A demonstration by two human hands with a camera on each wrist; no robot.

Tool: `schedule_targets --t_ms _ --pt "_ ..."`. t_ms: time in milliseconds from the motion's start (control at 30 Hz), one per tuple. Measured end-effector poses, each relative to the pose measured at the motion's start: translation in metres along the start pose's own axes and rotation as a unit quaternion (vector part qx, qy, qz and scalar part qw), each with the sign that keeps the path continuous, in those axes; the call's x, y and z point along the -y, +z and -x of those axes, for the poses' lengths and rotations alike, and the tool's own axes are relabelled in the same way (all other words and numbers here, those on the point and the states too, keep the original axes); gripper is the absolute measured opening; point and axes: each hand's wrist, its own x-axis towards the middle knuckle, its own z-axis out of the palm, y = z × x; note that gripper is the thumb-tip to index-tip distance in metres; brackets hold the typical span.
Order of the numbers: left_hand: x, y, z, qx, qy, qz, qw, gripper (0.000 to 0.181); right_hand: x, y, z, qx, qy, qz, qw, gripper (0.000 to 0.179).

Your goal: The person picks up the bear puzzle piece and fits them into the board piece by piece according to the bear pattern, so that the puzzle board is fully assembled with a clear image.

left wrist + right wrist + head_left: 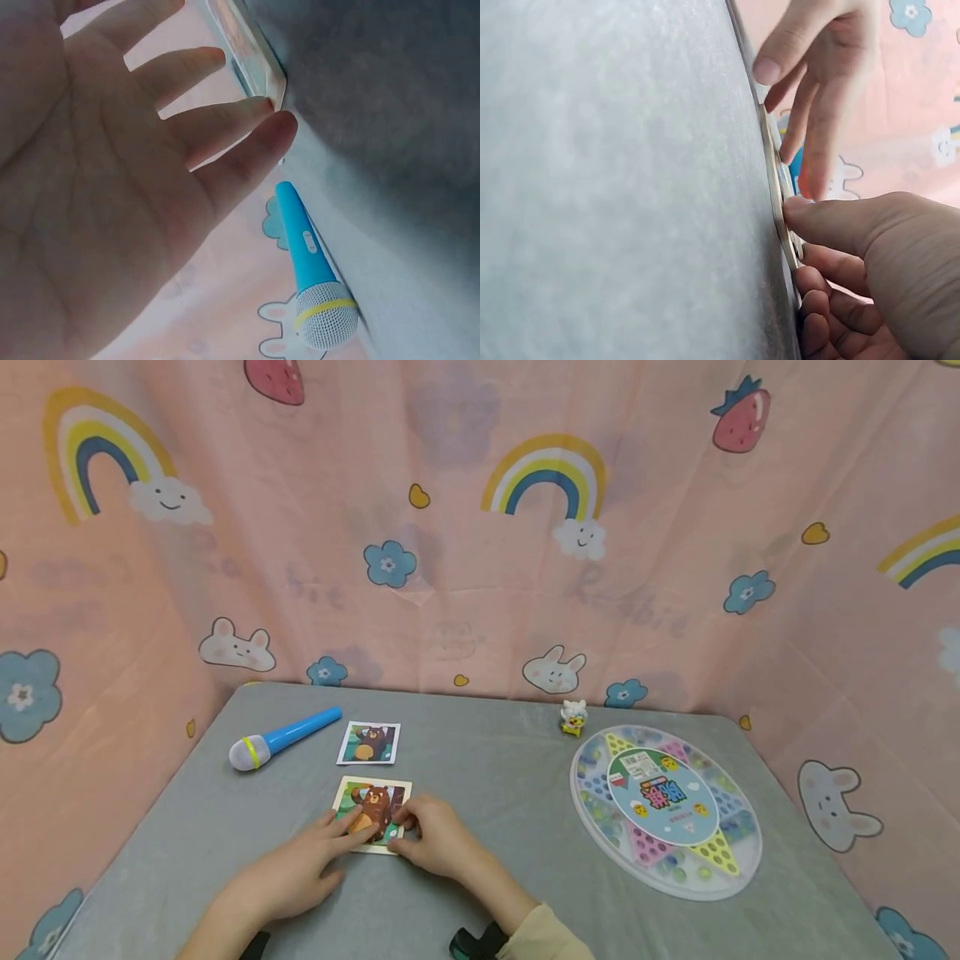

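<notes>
A flat bear jigsaw puzzle (372,797) with a pale wooden border lies on the grey table, in the head view left of centre. The left hand (298,867) reaches over it from the left, fingers spread and nearly straight, fingertips on the picture. At the puzzle's right edge, the right hand (441,840) pinches with thumb and bent fingers; whether it grips one piece or the border is hard to tell. Seen edge-on in the right wrist view, the puzzle (771,161) meets the right thumb (817,221). Just behind it lies a card (369,744) with a similar bear.
A blue toy microphone (300,732) lies at the back left. On the right is a round Chinese checkers board (663,797) under a clear cover, with a small white and yellow figurine (573,717) behind it. Pink printed cloth (465,610) hangs around the table (487,760).
</notes>
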Motion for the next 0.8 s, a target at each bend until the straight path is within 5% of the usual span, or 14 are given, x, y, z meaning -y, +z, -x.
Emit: schedule_targets --t_ms 500,800 --pt "0.0 0.007 -0.001 0.004 -0.011 0.001 0.9999 0.056 -0.015 0.009 0.001 -0.035 -0.015 -0.077 0.9963 0.019" --pt "0.003 0.007 -0.002 0.013 -0.018 0.004 0.9998 0.056 -0.013 0.008 -0.001 -0.022 -0.011 -0.062 0.9978 0.012"
